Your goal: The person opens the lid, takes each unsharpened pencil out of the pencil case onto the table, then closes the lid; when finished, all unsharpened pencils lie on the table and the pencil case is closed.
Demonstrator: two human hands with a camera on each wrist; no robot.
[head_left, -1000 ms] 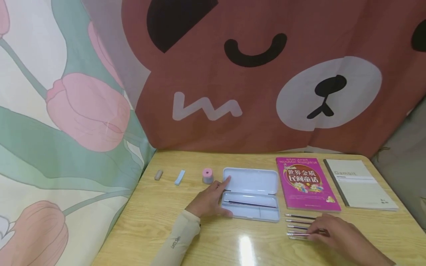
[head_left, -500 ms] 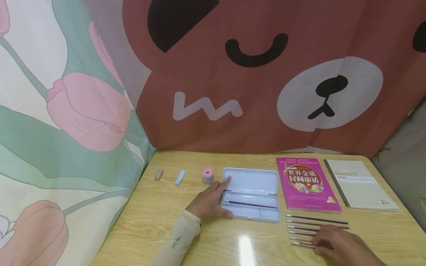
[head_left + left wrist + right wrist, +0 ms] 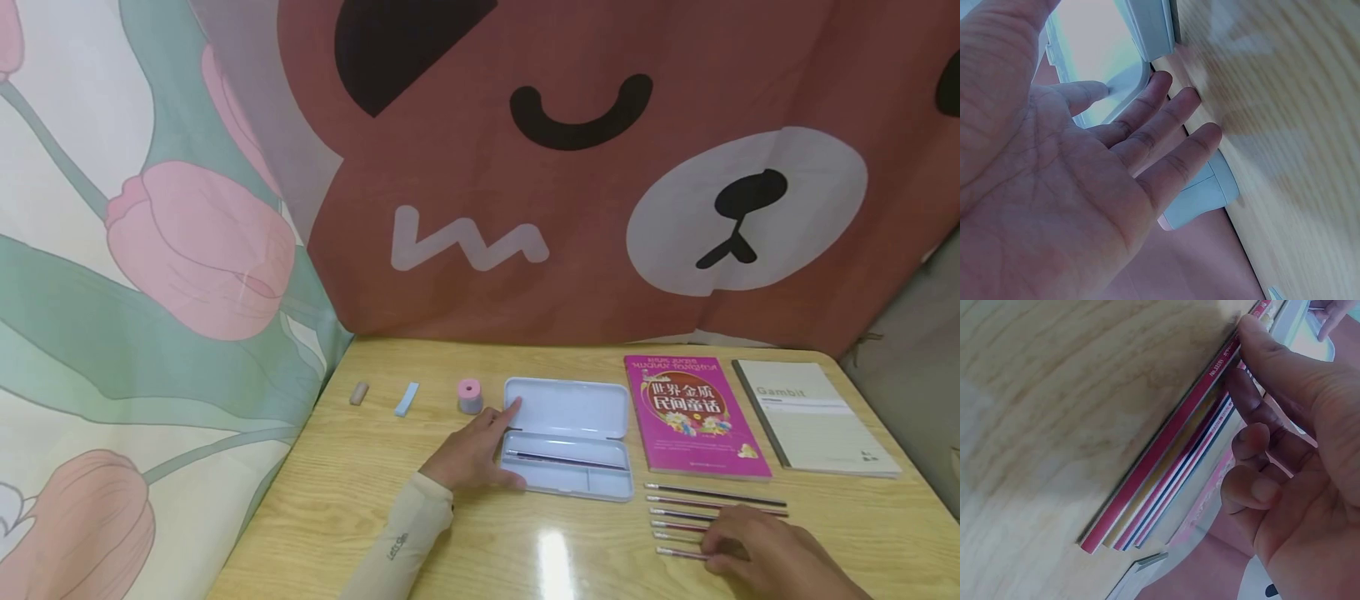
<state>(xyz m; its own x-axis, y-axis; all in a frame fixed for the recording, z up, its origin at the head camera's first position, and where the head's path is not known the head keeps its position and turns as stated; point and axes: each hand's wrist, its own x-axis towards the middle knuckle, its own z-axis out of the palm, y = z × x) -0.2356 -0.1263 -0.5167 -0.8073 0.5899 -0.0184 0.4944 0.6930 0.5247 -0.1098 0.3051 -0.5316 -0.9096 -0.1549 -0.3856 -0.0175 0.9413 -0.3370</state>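
Observation:
My left hand (image 3: pixel 474 454) rests at the left side of an open white pencil case (image 3: pixel 570 408), index finger on the inner lid and thumb by the front edge. The left wrist view shows its fingers (image 3: pixel 1175 165) extended. One dark pencil (image 3: pixel 566 459) lies in the case's back compartment. Right of the case, my right hand (image 3: pixel 761 542) pinches the nearest pencil (image 3: pixel 1175 428), a red one, between thumb and index finger, close over the table. Its other fingers are curled loosely. Beyond it several pencils (image 3: pixel 720 493) lie in a row, eraser ends left, partly hidden by the hand.
Left of the case stand a pink-topped pencil sharpener (image 3: pixel 470 397), a light blue strip (image 3: pixel 407 399) and a small brownish block (image 3: pixel 359 394). Behind the pencils lie a magenta book (image 3: pixel 697 450) and a pale notebook (image 3: pixel 817 433). A bear-print cloth (image 3: pixel 585 292) hangs behind the table.
My right hand has drawn the nearest pencil toward the front edge, apart from the row, which now lies more spread out. The left hand and case have stayed put.

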